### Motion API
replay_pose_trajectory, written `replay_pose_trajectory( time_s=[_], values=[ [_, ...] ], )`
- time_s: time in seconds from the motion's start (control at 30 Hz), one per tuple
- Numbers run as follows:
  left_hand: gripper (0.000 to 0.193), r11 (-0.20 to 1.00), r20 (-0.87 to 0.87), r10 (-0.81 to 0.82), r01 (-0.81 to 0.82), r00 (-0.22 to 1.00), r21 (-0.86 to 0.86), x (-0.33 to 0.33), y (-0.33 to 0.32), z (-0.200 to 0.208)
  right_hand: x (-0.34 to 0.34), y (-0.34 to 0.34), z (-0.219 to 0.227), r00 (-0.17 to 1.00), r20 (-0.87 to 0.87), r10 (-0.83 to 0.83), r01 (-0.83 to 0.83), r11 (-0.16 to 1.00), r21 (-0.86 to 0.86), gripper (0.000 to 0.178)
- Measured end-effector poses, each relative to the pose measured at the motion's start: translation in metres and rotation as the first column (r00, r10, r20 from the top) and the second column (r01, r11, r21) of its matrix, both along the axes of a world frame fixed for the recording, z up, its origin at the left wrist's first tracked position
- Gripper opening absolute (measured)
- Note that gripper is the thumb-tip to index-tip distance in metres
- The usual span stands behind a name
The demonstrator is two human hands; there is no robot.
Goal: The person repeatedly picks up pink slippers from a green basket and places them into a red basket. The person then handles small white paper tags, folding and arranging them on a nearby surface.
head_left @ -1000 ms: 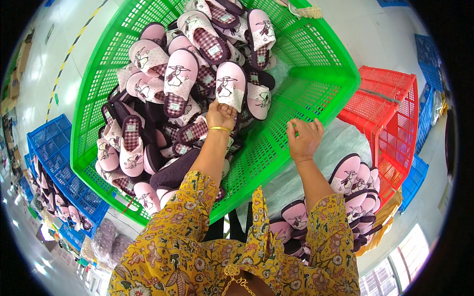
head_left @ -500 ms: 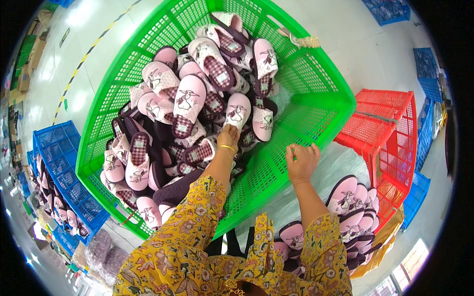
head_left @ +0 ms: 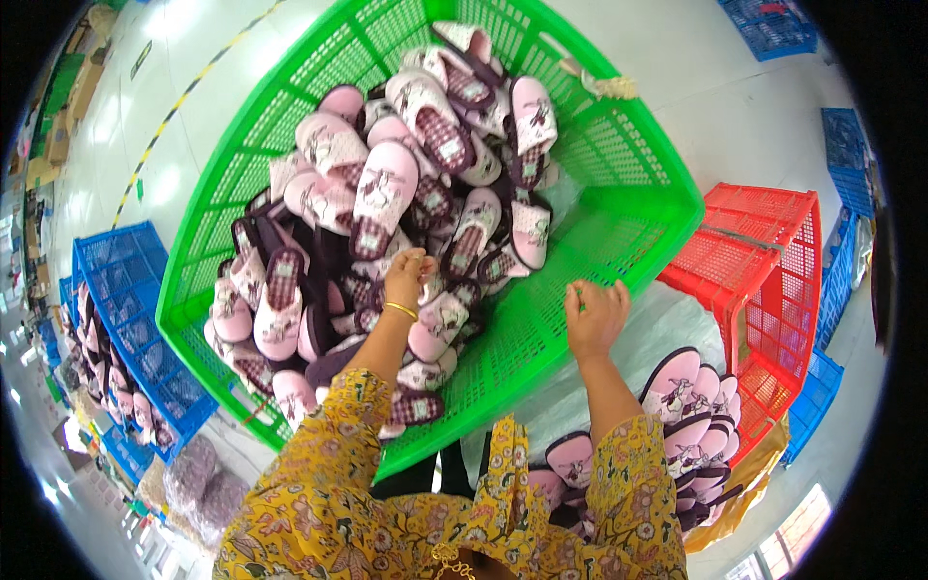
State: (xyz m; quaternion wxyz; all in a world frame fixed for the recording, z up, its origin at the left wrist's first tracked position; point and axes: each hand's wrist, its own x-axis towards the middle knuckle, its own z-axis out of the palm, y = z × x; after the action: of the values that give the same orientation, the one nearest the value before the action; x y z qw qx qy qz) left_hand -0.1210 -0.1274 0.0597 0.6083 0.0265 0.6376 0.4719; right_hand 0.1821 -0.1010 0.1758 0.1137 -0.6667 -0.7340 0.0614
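Observation:
A heap of slippers, pale pink and white with dark soles and checked linings, fills much of a green plastic basket. My left hand is over the middle of the heap, fingers loosely bent and holding nothing I can see. Close by its fingertips are a pink slipper with a printed animal figure and a slipper with its checked lining showing. My right hand hovers by the basket's near right edge, thumb apart from its half-curled fingers, with nothing in it.
Paired slippers are stacked beyond my right forearm. A red basket is tipped on its side at the right. Blue crates stand at the left, with slippers beside them. A rope tie hangs on the green basket's rim.
My left hand has let go of a slipper and moved left. That slipper now lies turned, its lining showing. More slippers show near the basket's front. My right hand has barely moved.

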Motion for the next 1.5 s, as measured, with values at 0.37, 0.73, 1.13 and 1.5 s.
replay_pose_trajectory(
  time_s=[0.37,0.73,1.13,1.5],
  values=[
    [0.011,0.645,-0.819,-0.571,0.648,0.055,-0.406,-0.057,-0.21,0.173,0.0,-0.003,-0.007,0.999,0.036,0.034,-0.033,0.999,-0.031,0.012],
    [0.024,0.711,-0.847,-0.508,0.479,-0.155,-0.514,-0.104,-0.258,0.193,0.003,-0.007,-0.017,0.998,0.022,0.057,-0.058,0.997,0.047,0.011],
    [0.071,0.667,-0.634,-0.733,-0.444,-0.245,-0.599,-0.324,-0.33,0.155,0.015,-0.01,-0.025,0.998,0.02,0.061,-0.063,0.995,0.077,0.011],
    [0.059,0.856,-0.867,-0.259,-0.314,0.426,-0.411,-0.405,-0.337,0.093,0.01,-0.004,-0.023,0.985,0.157,0.074,-0.072,0.997,-0.022,0.018]
  ],
)
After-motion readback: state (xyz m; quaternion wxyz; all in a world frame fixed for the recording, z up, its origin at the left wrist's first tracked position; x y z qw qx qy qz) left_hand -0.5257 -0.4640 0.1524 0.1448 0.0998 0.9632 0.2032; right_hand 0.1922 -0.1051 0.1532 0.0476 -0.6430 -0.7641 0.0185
